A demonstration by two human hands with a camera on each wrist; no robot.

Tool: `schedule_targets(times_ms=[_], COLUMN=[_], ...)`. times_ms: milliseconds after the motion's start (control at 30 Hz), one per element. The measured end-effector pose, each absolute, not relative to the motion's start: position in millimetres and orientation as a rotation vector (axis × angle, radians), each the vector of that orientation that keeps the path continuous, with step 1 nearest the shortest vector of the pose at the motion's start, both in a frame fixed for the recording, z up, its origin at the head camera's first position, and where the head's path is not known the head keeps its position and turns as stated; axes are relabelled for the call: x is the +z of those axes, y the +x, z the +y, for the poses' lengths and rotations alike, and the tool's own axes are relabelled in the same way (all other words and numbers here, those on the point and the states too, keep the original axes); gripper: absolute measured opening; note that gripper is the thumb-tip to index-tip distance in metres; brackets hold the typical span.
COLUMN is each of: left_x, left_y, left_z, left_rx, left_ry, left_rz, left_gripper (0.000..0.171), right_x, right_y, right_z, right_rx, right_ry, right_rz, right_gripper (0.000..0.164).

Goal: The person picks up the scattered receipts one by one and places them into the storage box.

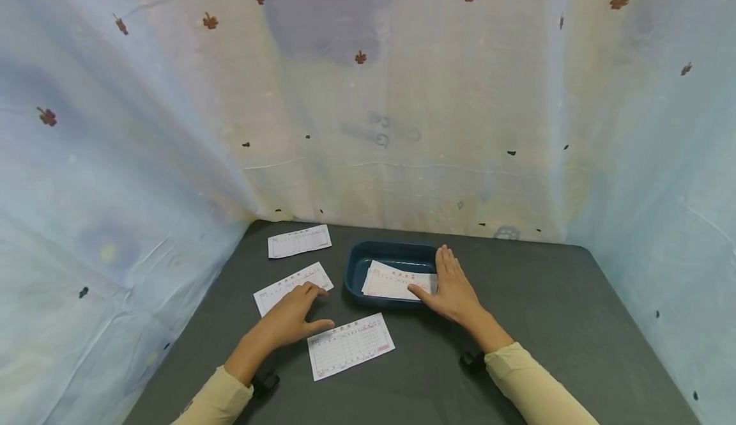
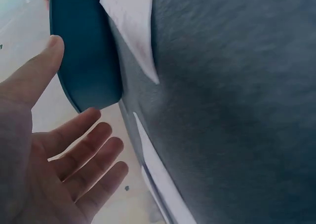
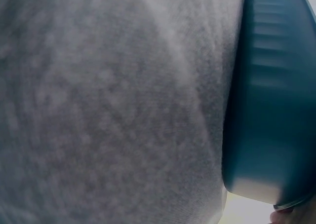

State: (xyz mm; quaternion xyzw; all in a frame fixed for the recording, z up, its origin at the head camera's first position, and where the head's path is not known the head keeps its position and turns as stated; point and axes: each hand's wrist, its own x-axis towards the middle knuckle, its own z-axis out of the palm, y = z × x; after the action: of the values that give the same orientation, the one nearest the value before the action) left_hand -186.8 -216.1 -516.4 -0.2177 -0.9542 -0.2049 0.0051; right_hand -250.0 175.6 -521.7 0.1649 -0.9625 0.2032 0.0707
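A dark blue rectangular tray holds a few overlapping printed paper slips. At the tray's right end is my right hand, its fingers straight along the rim and its thumb reaching over the slips. The right wrist view has the tray's side wall with a bit of the fingers at the lower right corner. My left hand hovers left of the tray with spread, relaxed fingers and nothing in them. It partly covers a middle slip, while a nearer slip lies just right of its thumb.
Another printed slip lies near the back left of the dark grey table. Behind the table and along both sides hangs a pale patterned curtain. Dark straps with small devices are on both wrists.
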Motion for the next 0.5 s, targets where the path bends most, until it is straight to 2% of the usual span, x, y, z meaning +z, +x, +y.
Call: schedule_targets(times_ms=[133,500], left_x=[-521,-524], left_y=[-181,-171], left_z=[-219,-218], left_rx=[-0.682,-0.604], left_ry=[-0.729,-0.833], left_rz=[-3.027,-3.062], left_gripper=[0.066,0.081], right_x=[-521,-521], right_y=[-250,-249], right_z=[177,177], right_rx=[0.613,0.608], right_ry=[0.501,0.505], right_rz=[-2.899,-2.889], right_gripper=[0.121,0.121])
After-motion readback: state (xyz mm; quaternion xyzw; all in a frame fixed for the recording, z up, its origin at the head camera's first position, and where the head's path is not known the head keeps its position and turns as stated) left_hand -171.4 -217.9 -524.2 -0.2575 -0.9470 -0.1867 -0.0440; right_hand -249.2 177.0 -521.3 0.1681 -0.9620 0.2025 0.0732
